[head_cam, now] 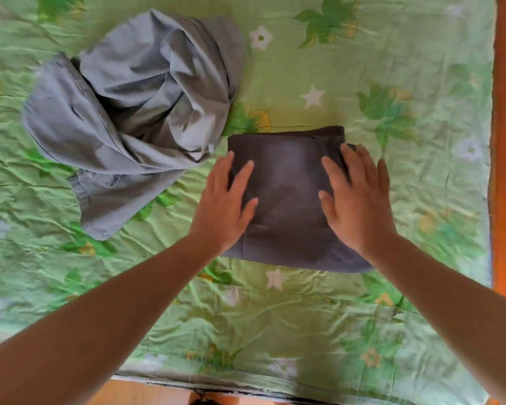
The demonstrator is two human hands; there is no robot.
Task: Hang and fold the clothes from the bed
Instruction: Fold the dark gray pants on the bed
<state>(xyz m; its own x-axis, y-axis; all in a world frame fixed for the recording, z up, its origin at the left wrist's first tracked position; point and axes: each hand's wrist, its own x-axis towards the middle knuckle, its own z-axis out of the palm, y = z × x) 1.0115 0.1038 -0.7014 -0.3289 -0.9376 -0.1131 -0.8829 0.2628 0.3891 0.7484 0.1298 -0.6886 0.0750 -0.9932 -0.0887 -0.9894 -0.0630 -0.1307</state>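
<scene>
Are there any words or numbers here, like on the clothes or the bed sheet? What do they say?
No text can be read anywhere.
Folded dark grey garment, under the left hand and right hand: no label, print or number shows.
Crumpled light grey garment: none shows.
Green bed sheet: only flowers, leaves and stars, no letters.

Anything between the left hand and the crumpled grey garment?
Nothing visible. The left hand lies flat on the folded dark garment; the crumpled grey garment sits up and to its left, with only bare green sheet between them.
</scene>
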